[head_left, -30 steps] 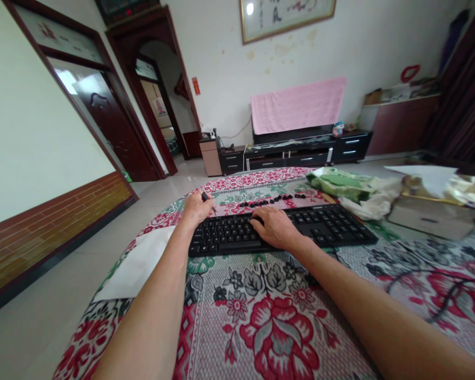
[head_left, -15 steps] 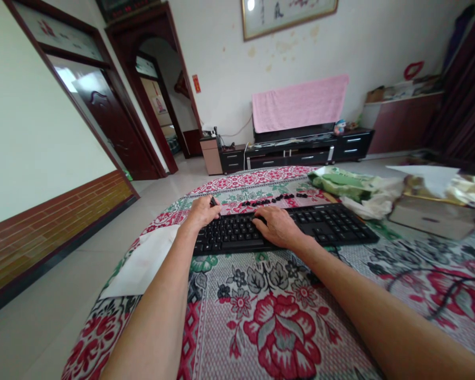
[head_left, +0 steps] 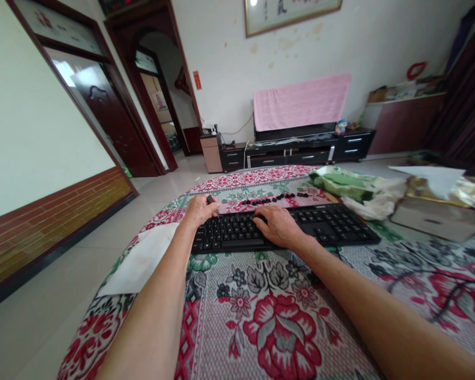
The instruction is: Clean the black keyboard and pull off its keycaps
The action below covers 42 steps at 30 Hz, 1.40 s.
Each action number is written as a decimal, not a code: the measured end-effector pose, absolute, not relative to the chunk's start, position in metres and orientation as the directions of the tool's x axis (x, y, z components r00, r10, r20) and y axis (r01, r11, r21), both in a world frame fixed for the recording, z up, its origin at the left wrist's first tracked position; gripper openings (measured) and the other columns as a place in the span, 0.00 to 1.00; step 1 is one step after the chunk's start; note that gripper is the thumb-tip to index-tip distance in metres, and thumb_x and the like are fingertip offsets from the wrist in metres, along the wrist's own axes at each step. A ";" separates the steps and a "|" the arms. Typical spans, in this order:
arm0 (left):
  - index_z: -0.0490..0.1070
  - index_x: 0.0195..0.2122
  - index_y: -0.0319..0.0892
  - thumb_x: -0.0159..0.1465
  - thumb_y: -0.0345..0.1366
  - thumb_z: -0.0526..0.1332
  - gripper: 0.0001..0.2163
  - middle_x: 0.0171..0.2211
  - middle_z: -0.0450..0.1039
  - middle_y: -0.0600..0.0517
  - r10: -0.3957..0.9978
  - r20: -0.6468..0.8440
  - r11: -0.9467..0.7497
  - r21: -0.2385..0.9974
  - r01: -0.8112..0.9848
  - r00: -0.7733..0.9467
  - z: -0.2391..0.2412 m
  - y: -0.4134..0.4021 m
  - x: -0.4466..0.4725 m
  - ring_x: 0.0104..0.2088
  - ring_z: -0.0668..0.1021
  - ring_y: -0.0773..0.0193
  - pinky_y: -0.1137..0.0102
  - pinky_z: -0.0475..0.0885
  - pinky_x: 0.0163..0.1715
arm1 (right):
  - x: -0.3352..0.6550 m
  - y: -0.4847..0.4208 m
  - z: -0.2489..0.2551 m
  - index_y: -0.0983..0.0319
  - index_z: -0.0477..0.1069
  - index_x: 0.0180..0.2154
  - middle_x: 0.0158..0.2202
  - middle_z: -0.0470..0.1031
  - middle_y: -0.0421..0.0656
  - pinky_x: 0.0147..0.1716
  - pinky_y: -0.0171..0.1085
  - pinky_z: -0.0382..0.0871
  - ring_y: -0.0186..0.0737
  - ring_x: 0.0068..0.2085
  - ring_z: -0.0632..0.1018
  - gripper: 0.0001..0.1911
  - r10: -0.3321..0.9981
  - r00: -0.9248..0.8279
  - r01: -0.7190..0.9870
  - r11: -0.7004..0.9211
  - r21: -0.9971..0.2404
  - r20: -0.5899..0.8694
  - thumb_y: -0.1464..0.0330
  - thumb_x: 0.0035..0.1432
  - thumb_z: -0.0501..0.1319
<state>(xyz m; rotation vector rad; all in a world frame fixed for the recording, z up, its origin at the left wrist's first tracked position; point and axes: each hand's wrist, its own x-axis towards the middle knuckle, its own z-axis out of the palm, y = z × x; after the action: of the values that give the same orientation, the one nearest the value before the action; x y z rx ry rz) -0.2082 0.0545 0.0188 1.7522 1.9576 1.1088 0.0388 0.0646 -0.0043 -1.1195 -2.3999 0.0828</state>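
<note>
A black keyboard (head_left: 239, 232) lies across the table in front of me. My left hand (head_left: 200, 210) is closed over its upper left corner, gripping a small black-handled tool (head_left: 210, 199). The tool's handle end sticks up above my fingers; its thin lower end points down at the upper left keys, and I cannot tell whether it touches them. My right hand (head_left: 277, 226) lies on the middle of the keyboard, fingers loosely stretched over the keys, with nothing seen in it. Behind the keyboard, several loose black keycaps (head_left: 257, 201) form a rough row on the cloth.
A patterned tablecloth (head_left: 277, 327) covers the table. White paper (head_left: 142, 264) lies at the left edge. To the right are a green plastic package (head_left: 346, 182), crumpled white wrapping (head_left: 374, 206), a box (head_left: 437, 216) and a black cable (head_left: 447, 301).
My left hand has tilted slightly, so more of the tool's black handle shows above the fingers. My right hand stays in place on the keyboard.
</note>
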 end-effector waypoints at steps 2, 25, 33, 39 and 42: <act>0.69 0.29 0.40 0.54 0.33 0.60 0.03 0.17 0.73 0.55 0.943 0.228 0.001 0.725 0.689 -0.242 0.022 0.052 -0.207 0.21 0.77 0.66 0.75 0.69 0.22 | 0.039 0.064 -0.003 0.61 0.71 0.39 0.43 0.74 0.46 0.47 0.39 0.61 0.41 0.46 0.72 0.14 0.736 -0.546 0.705 0.662 -0.256 0.400 0.62 0.61 0.51; 0.68 0.29 0.41 0.47 0.24 0.61 0.09 0.17 0.68 0.60 0.957 0.247 -0.074 0.716 0.694 -0.153 0.007 0.064 -0.212 0.20 0.73 0.70 0.75 0.67 0.24 | 0.038 0.067 -0.007 0.61 0.71 0.41 0.44 0.74 0.46 0.48 0.41 0.62 0.43 0.47 0.72 0.14 0.728 -0.543 0.699 0.668 -0.255 0.419 0.62 0.60 0.52; 0.65 0.32 0.39 0.50 0.23 0.60 0.09 0.16 0.69 0.57 0.962 0.122 0.049 0.801 0.597 -0.243 0.018 0.056 -0.205 0.19 0.74 0.68 0.75 0.68 0.22 | 0.039 0.066 -0.007 0.62 0.71 0.40 0.43 0.74 0.48 0.47 0.42 0.62 0.44 0.47 0.72 0.14 0.720 -0.543 0.693 0.675 -0.253 0.432 0.62 0.60 0.52; 0.65 0.35 0.40 0.52 0.27 0.61 0.09 0.17 0.71 0.57 0.939 0.126 0.080 0.824 0.562 -0.319 0.023 0.063 -0.201 0.21 0.75 0.66 0.74 0.69 0.22 | 0.038 0.063 -0.004 0.62 0.71 0.40 0.43 0.74 0.48 0.47 0.42 0.62 0.44 0.47 0.72 0.13 0.734 -0.530 0.696 0.663 -0.277 0.425 0.63 0.59 0.52; 0.66 0.35 0.41 0.51 0.28 0.61 0.09 0.18 0.71 0.57 0.906 0.277 0.019 0.728 0.685 -0.319 0.022 0.085 -0.190 0.23 0.76 0.65 0.73 0.69 0.27 | 0.038 0.062 -0.003 0.62 0.71 0.40 0.43 0.74 0.47 0.48 0.41 0.61 0.43 0.47 0.71 0.14 0.741 -0.529 0.701 0.657 -0.279 0.414 0.62 0.60 0.52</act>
<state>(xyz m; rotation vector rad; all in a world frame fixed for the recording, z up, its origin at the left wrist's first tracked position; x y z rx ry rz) -0.1899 0.0848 0.0222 1.6456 2.0307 1.1885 0.0383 0.0623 -0.0031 -1.1201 -2.3718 0.1065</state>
